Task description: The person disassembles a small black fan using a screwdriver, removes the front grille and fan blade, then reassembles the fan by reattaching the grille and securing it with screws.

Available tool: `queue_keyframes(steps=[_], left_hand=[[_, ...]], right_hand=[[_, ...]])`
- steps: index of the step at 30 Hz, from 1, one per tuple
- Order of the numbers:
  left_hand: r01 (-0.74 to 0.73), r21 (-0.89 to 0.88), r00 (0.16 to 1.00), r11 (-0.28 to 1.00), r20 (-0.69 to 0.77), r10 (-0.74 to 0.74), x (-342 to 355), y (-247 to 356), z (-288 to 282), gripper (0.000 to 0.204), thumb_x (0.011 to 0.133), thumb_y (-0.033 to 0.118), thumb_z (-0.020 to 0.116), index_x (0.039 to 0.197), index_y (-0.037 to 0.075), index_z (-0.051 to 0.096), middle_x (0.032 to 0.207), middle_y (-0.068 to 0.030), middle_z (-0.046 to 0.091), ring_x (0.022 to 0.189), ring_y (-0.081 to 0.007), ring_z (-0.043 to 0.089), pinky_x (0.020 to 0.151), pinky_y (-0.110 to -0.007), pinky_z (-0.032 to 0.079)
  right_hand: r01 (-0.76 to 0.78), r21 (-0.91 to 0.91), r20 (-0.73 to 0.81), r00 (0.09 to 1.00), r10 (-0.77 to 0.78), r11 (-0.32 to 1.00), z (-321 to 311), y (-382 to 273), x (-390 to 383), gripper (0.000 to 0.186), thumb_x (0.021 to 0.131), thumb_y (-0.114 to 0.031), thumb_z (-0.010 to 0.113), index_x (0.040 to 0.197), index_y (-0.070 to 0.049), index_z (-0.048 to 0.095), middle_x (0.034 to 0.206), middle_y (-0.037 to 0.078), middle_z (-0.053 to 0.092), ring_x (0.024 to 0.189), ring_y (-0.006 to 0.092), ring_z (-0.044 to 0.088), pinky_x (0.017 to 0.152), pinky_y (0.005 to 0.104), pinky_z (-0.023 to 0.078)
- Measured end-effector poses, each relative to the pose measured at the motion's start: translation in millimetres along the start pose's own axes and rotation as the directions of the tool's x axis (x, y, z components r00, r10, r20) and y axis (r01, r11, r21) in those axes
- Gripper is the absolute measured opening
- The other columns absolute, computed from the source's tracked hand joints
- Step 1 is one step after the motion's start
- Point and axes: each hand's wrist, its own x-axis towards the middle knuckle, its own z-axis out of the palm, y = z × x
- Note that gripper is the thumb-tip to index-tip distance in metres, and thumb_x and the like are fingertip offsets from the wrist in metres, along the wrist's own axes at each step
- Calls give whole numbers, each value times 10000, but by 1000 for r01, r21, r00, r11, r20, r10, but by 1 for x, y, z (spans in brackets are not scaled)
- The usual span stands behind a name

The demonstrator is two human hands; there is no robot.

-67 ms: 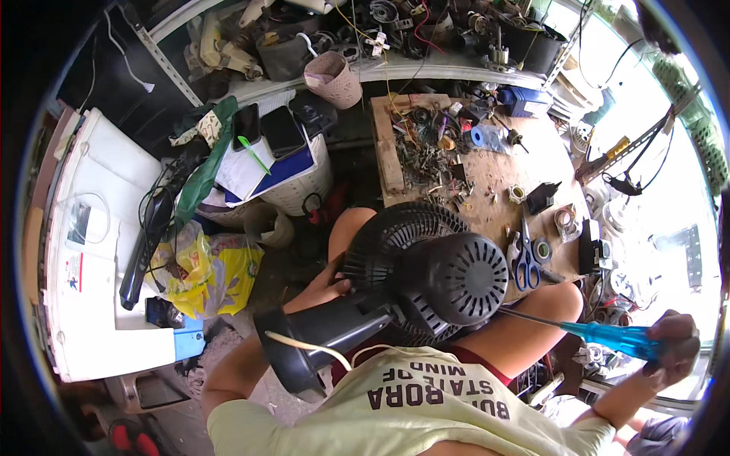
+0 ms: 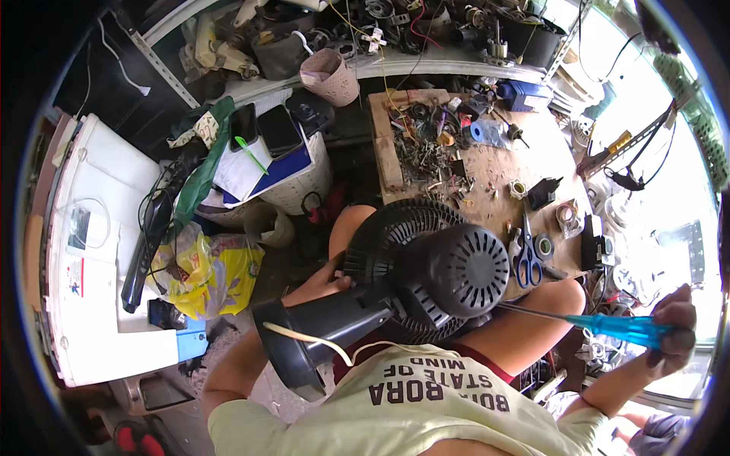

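A black fan (image 2: pixel 449 270) lies across my lap, grille underneath and rounded, slotted motor housing facing up, a pale cord along its neck. My left hand (image 2: pixel 323 285) grips the fan at its left side, fingers bent at the grille's edge and partly hidden. At the far right my right hand (image 2: pixel 671 325) is closed on the translucent blue handle of a screwdriver (image 2: pixel 616 325). Its long metal shaft runs left to the lower right of the motor housing, where the tip meets or passes behind the housing; contact is unclear.
A wooden board (image 2: pixel 480 175) beyond the fan bears small parts, scissors (image 2: pixel 527 262) and tape rolls. A crowded shelf (image 2: pixel 365 68) runs behind. At left are a white appliance (image 2: pixel 106 175), a yellow bag (image 2: pixel 224 273) and a notebook pile (image 2: pixel 243 171). Another person's leg (image 2: pixel 639 422) shows at lower right.
My right hand and the screwdriver handle have shifted slightly up and to the right. The fan and my left hand look almost the same.
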Motion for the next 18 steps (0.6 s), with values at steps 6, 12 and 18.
queue_keyframes(steps=[6, 12, 18], left_hand=[[240, 149, 966, 959, 60, -251, -3, 27, -16, 609, 931, 245, 623, 1416, 22, 331, 990, -28, 576, 793, -82, 520, 679, -219, 441], [300, 209, 951, 931, 4, -308, 1, 44, -14, 619, 911, 199, 650, 1412, 27, 330, 911, -34, 561, 774, -93, 552, 622, -221, 455], [449, 97, 892, 888, 9, -452, 4, 57, -6, 667, 880, 170, 672, 1404, -38, 316, 1250, -146, 526, 1106, -201, 531, 974, -336, 426]], right_hand=[[102, 961, -57, 982, -180, 255, 107, 36, 72, 236, 840, -119, 718, 1036, -129, 587, 818, 72, 581, 552, 182, 606, 476, 329, 536], [311, 837, -370, 928, 47, 450, 136, 11, 61, 302, 868, -284, 702, 1126, -184, 582, 738, 57, 576, 466, 133, 582, 358, 242, 484], [183, 745, -337, 933, 126, 641, 110, -17, 50, 229, 823, -170, 747, 977, -53, 626, 740, 62, 570, 430, 114, 559, 335, 215, 477]])
